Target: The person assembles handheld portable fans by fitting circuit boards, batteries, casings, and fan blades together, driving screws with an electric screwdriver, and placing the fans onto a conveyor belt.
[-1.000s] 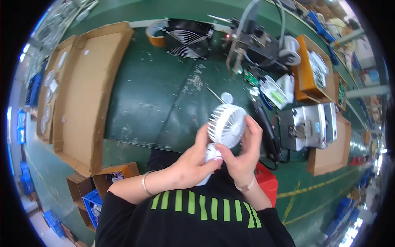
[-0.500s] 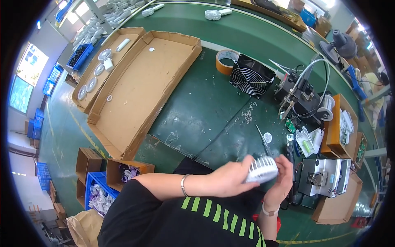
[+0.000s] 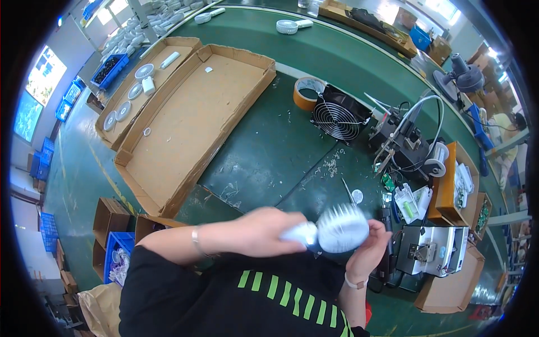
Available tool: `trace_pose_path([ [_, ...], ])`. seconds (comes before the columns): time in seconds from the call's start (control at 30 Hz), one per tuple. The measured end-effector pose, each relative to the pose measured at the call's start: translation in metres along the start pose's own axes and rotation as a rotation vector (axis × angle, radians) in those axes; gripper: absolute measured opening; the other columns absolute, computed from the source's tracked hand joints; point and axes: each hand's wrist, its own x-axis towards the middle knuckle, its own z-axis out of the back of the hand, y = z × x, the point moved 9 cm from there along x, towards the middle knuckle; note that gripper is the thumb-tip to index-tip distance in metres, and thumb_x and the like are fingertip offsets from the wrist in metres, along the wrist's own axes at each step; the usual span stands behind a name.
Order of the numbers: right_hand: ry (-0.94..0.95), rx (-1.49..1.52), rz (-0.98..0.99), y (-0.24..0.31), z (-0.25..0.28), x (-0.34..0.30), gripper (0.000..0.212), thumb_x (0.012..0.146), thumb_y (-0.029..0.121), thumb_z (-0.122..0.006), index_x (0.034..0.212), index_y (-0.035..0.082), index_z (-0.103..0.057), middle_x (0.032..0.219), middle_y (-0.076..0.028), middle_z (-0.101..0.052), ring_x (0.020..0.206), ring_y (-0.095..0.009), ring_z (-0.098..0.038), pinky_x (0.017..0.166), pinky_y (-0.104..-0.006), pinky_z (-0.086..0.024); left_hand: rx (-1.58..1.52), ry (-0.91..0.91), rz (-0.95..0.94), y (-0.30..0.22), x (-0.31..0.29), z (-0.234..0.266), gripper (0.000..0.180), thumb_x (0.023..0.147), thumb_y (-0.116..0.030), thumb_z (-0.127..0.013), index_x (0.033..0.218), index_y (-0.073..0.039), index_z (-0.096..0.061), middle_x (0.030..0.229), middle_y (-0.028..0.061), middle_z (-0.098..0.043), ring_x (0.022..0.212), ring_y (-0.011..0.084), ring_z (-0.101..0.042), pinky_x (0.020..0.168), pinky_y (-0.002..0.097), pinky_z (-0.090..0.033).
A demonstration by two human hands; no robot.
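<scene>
A small white handheld fan (image 3: 343, 229) is in front of my chest, its round slatted head slightly smeared by motion. My left hand (image 3: 265, 231) is closed round its handle, with the white end showing past the fingers. At the fan head's right edge is my right hand (image 3: 369, 248), fingers curved against the rim; it seems to steady the head between fingers and thumb. Just beyond the fan, a thin pointed tool (image 3: 348, 191) and a small white disc (image 3: 357, 196) lie on the green bench (image 3: 252, 163).
A long cardboard tray (image 3: 185, 123) sits left, beside another tray holding fan parts. A black cooling fan (image 3: 338, 116), orange tape roll (image 3: 306, 94) and wired machine (image 3: 407, 137) stand beyond. At right are a metal device (image 3: 432, 250) and a box of parts (image 3: 456, 180).
My left hand has drawn leftward and now grips the handle, which has come into sight. The fan head has turned and shifted slightly left; my right hand stays beside it.
</scene>
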Motion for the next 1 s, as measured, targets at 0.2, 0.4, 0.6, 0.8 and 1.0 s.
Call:
trace_pose_path([
  [0.2,0.349,-0.616,0.339,-0.005,-0.013,-0.033,0.011,0.087,-0.001,-0.056,0.076,-0.003,-0.058,0.068,-0.01,-0.057,0.054,-0.018,-0.054,0.05,-0.0275,-0.041,-0.797,-0.897,0.143,0.074,-0.044,0.157,0.03,0.093,-0.018,-0.055,0.116,-0.004,-0.043,0.094,0.0092,-0.062,0.073,0.0161,-0.064,0.061,0.0262,-0.052],
  [0.4,0.423,-0.757,0.487,0.001,-0.038,-0.037,0.007,0.082,-0.002,-0.061,0.075,-0.002,-0.059,0.063,-0.011,-0.054,0.048,-0.022,-0.05,0.046,-0.0315,-0.038,-0.872,-0.848,0.104,0.166,-0.009,0.281,0.03,0.092,-0.02,-0.061,0.115,-0.004,-0.053,0.104,0.007,-0.061,0.076,0.0119,-0.06,0.069,0.0246,-0.049],
  [0.6,0.406,-0.905,0.524,0.002,-0.045,-0.039,0.01,0.081,-0.001,-0.062,0.073,0.001,-0.058,0.061,-0.009,-0.052,0.045,-0.022,-0.047,0.043,-0.0317,-0.036,-0.126,-1.473,0.155,0.227,-0.034,0.378,0.04,0.088,-0.009,-0.06,0.126,0.002,-0.052,0.123,0.0117,-0.058,0.104,0.0182,-0.057,0.086,0.0274,-0.045],
  [0.8,0.365,-1.021,0.471,-0.008,-0.053,-0.032,0.012,0.081,0.0,-0.063,0.071,0.002,-0.057,0.059,-0.009,-0.05,0.045,-0.023,-0.047,0.043,-0.0332,-0.035,0.626,-1.583,1.191,0.328,-0.153,0.446,0.043,0.086,-0.031,-0.056,0.116,-0.001,-0.06,0.111,0.0185,-0.063,0.11,0.029,-0.059,0.094,0.036,-0.045],
  [1.0,0.438,-0.932,0.447,-0.009,-0.041,-0.029,0.012,0.08,0.001,-0.064,0.072,0.003,-0.055,0.06,-0.01,-0.049,0.047,-0.028,-0.048,0.045,-0.0369,-0.036,0.688,-1.202,1.421,0.422,-0.342,0.547,0.05,0.086,-0.039,-0.054,0.114,0.001,-0.064,0.125,0.023,-0.058,0.117,0.0353,-0.057,0.099,0.0418,-0.043],
])
